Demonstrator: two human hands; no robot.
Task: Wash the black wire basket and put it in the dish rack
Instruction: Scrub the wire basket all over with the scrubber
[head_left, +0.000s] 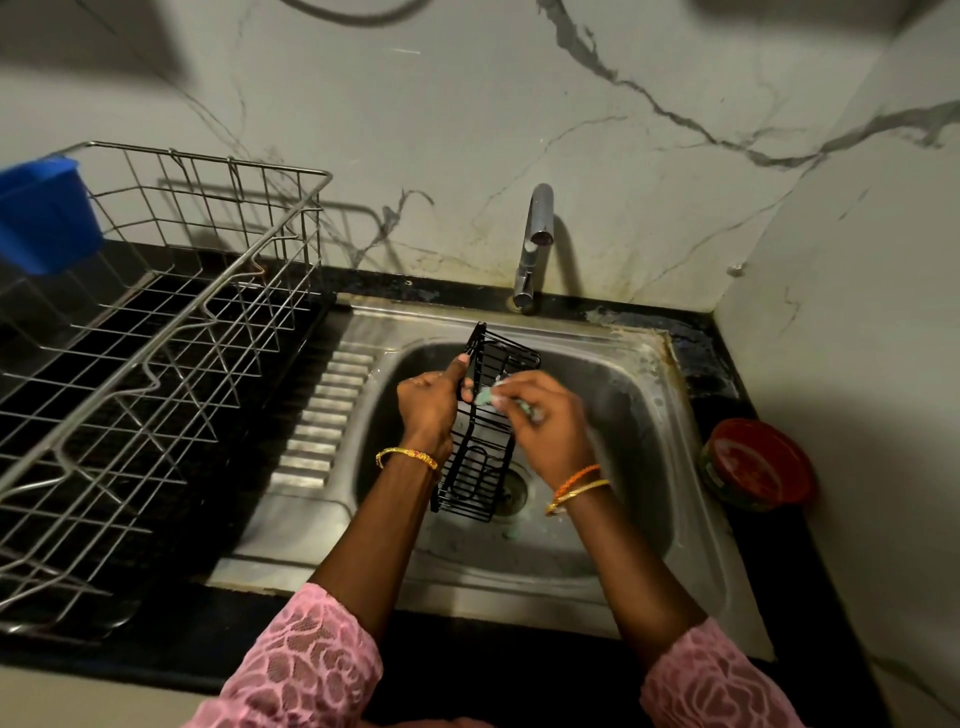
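While gripped by left hand (428, 402): unlabelled black wire basket (480, 447).

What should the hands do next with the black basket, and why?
Probably keep scrubbing, sliding the scrubber down toward the lower end. The left hand grips the basket over the sink, the right hand rubs only near its upper half, the tap shows no water, and the rack waits.

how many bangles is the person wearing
3 visible: one gold bangle on the left wrist, and an orange bangle beside a second gold bangle on the right wrist. The wrists' undersides are hidden.
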